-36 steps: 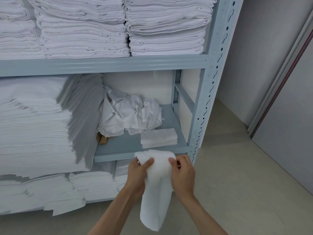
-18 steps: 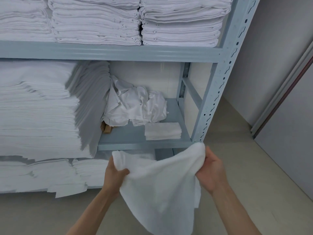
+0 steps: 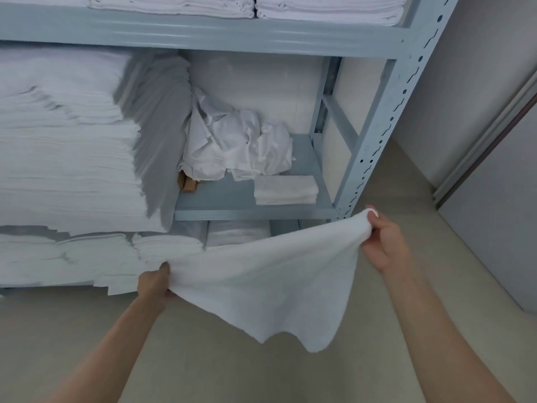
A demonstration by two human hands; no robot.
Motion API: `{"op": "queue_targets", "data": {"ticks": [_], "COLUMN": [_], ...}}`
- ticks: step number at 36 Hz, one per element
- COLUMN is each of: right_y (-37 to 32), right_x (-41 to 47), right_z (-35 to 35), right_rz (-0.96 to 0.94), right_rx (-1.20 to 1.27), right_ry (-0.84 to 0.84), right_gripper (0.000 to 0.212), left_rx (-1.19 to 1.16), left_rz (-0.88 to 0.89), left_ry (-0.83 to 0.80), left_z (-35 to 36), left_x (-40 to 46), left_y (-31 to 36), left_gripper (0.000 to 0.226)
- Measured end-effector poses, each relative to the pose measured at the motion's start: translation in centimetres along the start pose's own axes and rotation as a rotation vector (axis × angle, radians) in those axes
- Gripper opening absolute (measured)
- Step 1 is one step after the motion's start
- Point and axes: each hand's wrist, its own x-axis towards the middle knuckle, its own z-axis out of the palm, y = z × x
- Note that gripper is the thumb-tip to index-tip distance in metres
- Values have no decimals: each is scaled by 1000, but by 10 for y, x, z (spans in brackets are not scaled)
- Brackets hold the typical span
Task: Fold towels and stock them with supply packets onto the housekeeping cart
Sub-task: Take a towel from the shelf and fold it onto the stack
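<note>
White towel (image 3: 261,289) now stretched wide before steel shelf rack (image 3: 374,135), no longer bunched between close-set hands. Left hand (image 3: 154,283) grips one corner, right hand (image 3: 383,242) pinches other, higher. Lower edge hangs free above floor. Opened flat, ready for first fold; cart unseen.

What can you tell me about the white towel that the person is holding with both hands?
The towel is plain white and looks soft and fluffy, like terry cloth. It is unfolded and stretched out in the air in front of the metal shelf. The left hand grips one corner low down, and the right hand pinches the opposite corner higher up, so the top edge slopes up to the right. The rest hangs loose, with a wavy lower edge above the floor. Only the two hands can be seen touching it.
</note>
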Motion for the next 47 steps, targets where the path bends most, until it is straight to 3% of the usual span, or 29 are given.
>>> {"op": "queue_targets", "data": {"ticks": [3,7,10,13,16,19,22,23,26,28,29,33,37,41,47], "right_y": [6,13,18,25,26,9,-15,-16,13,44,55,69,63,55,46], "right_x": [3,10,16,17,15,15,9,4,-3,2,5,12,15,15,14], "right_z": [-3,-10,-14,-15,-11,2,18,21,14,2,-2,-9,-11,-11,-10], "right_rz": [39,73,90,108,97,13,-209,-242,-60,51,42,-28,-82,-153,-176], "right_rx": [-72,-106,-119,-200,-330,-387,-287,-296,-550,-514,-474,-484,-568,-603,-706], "right_ry": [52,90,108,120,142,153,206,211,109,23,40,204,314,393,445], "right_gripper": [8,11,15,33,37,34,15,20,48,52,49,40,36,53,37], "left_rx": [-93,-219,-408,-426,-295,-199,-164,-155,-125,-107,-114,-209,-307,-234,-12], "left_rz": [-63,-73,-77,58,239,354,422,443,491,507,496,353,246,318,512], "left_ry": [-20,-56,-265,-438,-497,-435,-367,-350,-320,-305,-295,-347,-423,-371,-236], "left_z": [-4,-7,-9,-12,-17,-22,-27,-30,-33,-30,-28,-32,-51,-70,-82], "left_x": [4,0,-8,-17,-23,-28,-28,-29,-32,-34,-35,-32,-21,-4,1], "left_y": [7,26,42,55,64,71,79,82,91,94,94,95,95,92,95], "left_gripper": [28,41,28,23,27,21,13,13,23,21,13,32,27,22,21]}}
